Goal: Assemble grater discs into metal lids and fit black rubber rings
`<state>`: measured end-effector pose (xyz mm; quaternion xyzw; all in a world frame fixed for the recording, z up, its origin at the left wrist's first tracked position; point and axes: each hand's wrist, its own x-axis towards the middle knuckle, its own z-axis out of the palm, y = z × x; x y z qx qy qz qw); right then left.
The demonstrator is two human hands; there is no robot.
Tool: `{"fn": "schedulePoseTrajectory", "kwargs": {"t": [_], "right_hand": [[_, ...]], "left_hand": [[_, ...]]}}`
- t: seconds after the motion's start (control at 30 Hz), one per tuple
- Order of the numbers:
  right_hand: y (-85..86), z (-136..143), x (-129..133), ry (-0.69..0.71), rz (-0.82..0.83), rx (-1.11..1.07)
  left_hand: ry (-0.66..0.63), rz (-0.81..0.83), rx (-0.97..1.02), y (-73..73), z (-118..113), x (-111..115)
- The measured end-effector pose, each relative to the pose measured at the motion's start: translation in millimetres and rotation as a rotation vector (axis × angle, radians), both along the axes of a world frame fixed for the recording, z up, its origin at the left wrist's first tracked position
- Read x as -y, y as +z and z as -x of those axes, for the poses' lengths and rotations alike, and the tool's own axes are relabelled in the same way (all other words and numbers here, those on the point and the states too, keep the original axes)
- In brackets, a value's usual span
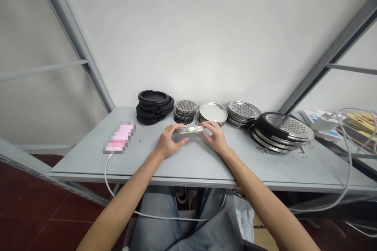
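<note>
My left hand [168,142] and my right hand [216,138] hold a thin, shiny metal-rimmed piece [189,130] between them, just above the table. It is seen nearly edge-on, so its full shape is hidden. The fingers of each hand grip one end of it. Behind it stand a stack of small patterned discs [186,106] and a stack of silver-rimmed white plates [213,112]. Farther right is a stack of metal discs with slotted faces [243,110].
Black rings [153,104] are piled at the back left. Slotted metal discs with a black ring [290,126] and hooks stand at the right. A blurred pink phone [120,137] with a white cable [106,172] lies left on the grey table [194,168]. Metal posts rise at both sides.
</note>
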<state>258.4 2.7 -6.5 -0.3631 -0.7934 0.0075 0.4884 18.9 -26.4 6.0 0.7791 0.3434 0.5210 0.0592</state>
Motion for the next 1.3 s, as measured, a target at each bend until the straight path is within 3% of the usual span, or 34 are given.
{"fn": "schedulePoseTrajectory", "kwargs": {"t": [0.17, 0.4, 0.53, 0.8, 1.0, 1.17, 1.3], "right_hand": [[3.7, 3, 4, -0.014, -0.066, 0.03], [-1.8, 9, 5, -0.045, -0.173, 0.129], [-1.2, 12, 7, -0.05, -0.154, 0.155], [-1.7, 10, 1, -0.033, 0.092, -0.078], [-10.6, 9, -7, 0.042, 0.238, -0.111], [-9.1, 9, -7, 0.096, 0.292, -0.193], [-7.2, 6, -8, 0.054, 0.213, -0.231]], "left_hand": [[-0.066, 0.068, 0.011, -0.5, 0, 0], [-0.074, -0.115, -0.215, 0.7, -1, -3], [-0.116, -0.121, -0.283, -0.7, -1, -5], [-0.163, -0.016, -0.034, -1.7, 0, -7], [-0.157, 0.039, 0.039, -0.8, 1, -3], [-0.102, 0.047, 0.083, 0.0, 2, -4], [-0.064, 0.055, 0.095, 3.0, 1, -4]]}}
